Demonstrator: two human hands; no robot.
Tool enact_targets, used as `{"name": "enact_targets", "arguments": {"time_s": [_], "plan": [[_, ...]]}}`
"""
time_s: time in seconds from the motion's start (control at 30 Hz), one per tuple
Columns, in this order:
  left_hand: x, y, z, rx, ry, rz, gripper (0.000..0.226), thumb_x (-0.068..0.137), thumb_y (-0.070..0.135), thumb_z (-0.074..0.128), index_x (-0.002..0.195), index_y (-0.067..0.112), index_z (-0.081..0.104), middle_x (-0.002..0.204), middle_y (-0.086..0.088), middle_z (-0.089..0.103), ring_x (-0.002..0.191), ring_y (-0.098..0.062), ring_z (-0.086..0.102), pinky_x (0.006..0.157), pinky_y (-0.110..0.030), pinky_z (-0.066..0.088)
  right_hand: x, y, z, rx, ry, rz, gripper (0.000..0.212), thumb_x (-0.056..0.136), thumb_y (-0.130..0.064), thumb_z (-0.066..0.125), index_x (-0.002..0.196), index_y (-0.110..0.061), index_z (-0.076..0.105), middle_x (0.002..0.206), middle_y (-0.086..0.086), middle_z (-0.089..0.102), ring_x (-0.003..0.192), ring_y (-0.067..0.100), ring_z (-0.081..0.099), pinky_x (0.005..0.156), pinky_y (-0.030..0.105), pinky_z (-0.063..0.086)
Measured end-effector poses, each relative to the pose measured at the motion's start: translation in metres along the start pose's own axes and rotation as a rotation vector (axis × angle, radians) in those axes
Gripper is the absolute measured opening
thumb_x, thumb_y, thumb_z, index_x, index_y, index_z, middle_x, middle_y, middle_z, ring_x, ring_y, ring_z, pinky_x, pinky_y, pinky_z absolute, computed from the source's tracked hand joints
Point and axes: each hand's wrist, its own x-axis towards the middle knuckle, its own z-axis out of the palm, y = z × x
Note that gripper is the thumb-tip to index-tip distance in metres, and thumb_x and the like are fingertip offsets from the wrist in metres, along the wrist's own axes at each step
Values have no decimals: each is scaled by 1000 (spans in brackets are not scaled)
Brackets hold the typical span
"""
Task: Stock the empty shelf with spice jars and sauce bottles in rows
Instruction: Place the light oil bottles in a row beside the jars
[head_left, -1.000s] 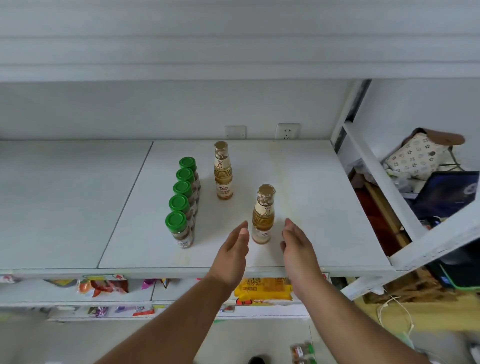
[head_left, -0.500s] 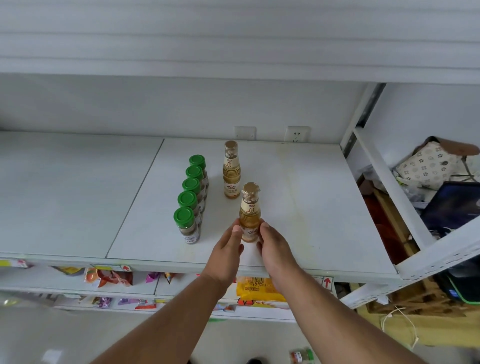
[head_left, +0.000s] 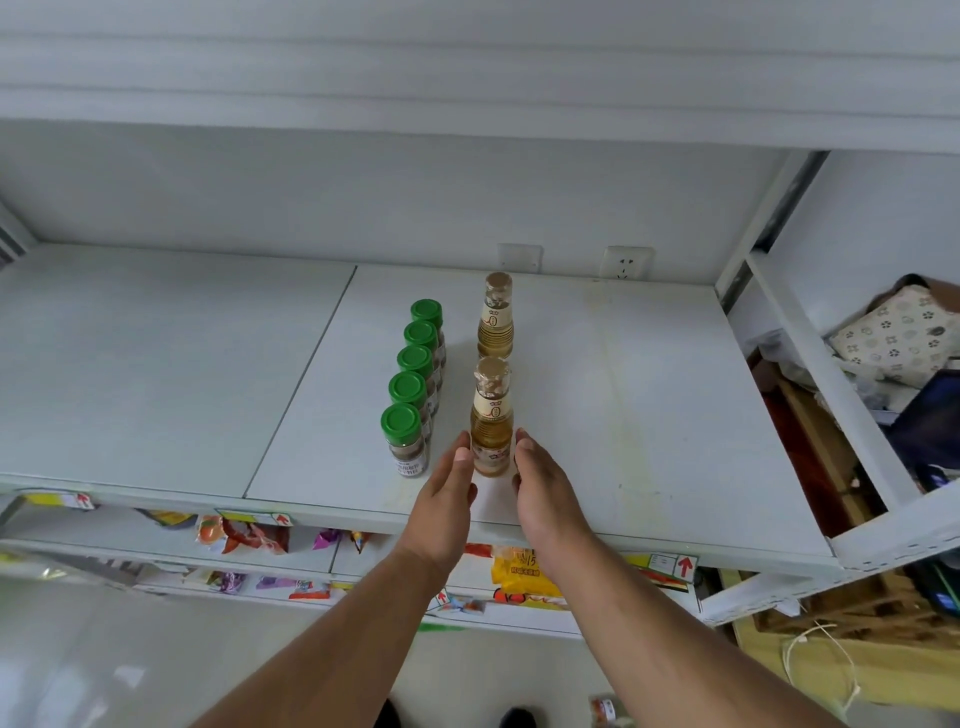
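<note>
Pushed back since half a second ago: near amber glass sauce bottle with gold cap (head_left: 491, 418), now standing straight in front of far amber sauce bottle of the same kind (head_left: 497, 318), the two forming a row running front to back on the white shelf board (head_left: 649, 415). Left hand (head_left: 447, 493) flat and upright, fingertips (head_left: 461, 449) against the near bottle's left side; right hand (head_left: 543, 493) likewise flat, fingertips (head_left: 522, 441) at its right side, both palms facing inward, bracketing the base rather than wrapped around it. Just left of the near bottle, not touching: front-to-back row of five small clear spice jars with green lids (head_left: 413, 376). Behind the far bottle, on the back wall: two white wall sockets (head_left: 626, 261). Below the shelf board's front edge: colourful snack packets (head_left: 244, 535).
</note>
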Motion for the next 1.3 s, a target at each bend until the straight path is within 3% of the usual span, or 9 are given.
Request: {"name": "enact_targets", "arguments": {"time_s": [0.3, 0.43, 0.57, 0.83, 1.03, 1.23, 1.3], "plan": [[11, -4, -1, -25, -27, -21, 42, 110, 41, 36, 151, 37, 43, 146, 14, 55, 139, -5, 46, 122, -37, 32, 6, 7, 4, -44, 10, -28, 35, 109, -45, 37, 138, -45, 57, 132, -16, 60, 130, 8, 50, 120, 37, 34], [26, 1, 1, -32, -34, -16, 42, 110, 41, 37, 151, 37, 43, 146, 13, 55, 138, -4, 46, 121, -36, 33, 20, -1, 6, -45, 15, -33, 27, 110, -43, 37, 118, -50, 62, 123, -18, 64, 121, 4, 55, 114, 32, 37], [46, 8, 5, -31, -36, -5, 41, 110, 40, 37, 149, 35, 45, 145, 11, 56, 137, -5, 47, 120, -36, 34, 39, -10, 7, -39, 35, -49, 37, 109, -44, 37, 139, -40, 59, 135, -10, 63, 129, 11, 54, 117, 36, 37], [80, 18, 10, -4, -49, -4, 37, 109, 45, 37, 144, 41, 49, 140, 14, 58, 134, -5, 48, 119, -34, 35, 66, -31, 7, -34, 39, -41, 40, 109, -41, 36, 141, -33, 59, 133, -8, 63, 124, 10, 55, 111, 30, 38], [88, 15, 10, -7, -55, -7, 45, 109, 46, 38, 152, 34, 44, 144, 13, 56, 136, -5, 46, 120, -35, 34, 76, -31, 9, -46, 35, -29, 47, 107, -47, 35, 148, -33, 52, 146, -7, 58, 135, 12, 50, 120, 38, 35], [91, 17, 9, 15, -42, -14, 44, 107, 48, 39, 149, 38, 47, 142, 12, 57, 134, -5, 48, 121, -37, 34, 79, -32, 7, -57, 15, -59, 42, 110, -39, 33, 146, -34, 54, 134, -10, 61, 125, 7, 53, 104, 25, 36], [91, 18, 9, 21, -49, -16, 43, 107, 49, 39, 148, 39, 48, 142, 12, 58, 135, -5, 48, 121, -37, 34, 80, -33, 7, -61, 11, -55, 43, 110, -41, 33, 147, -34, 53, 135, -10, 60, 127, 8, 52, 106, 26, 35]]}}
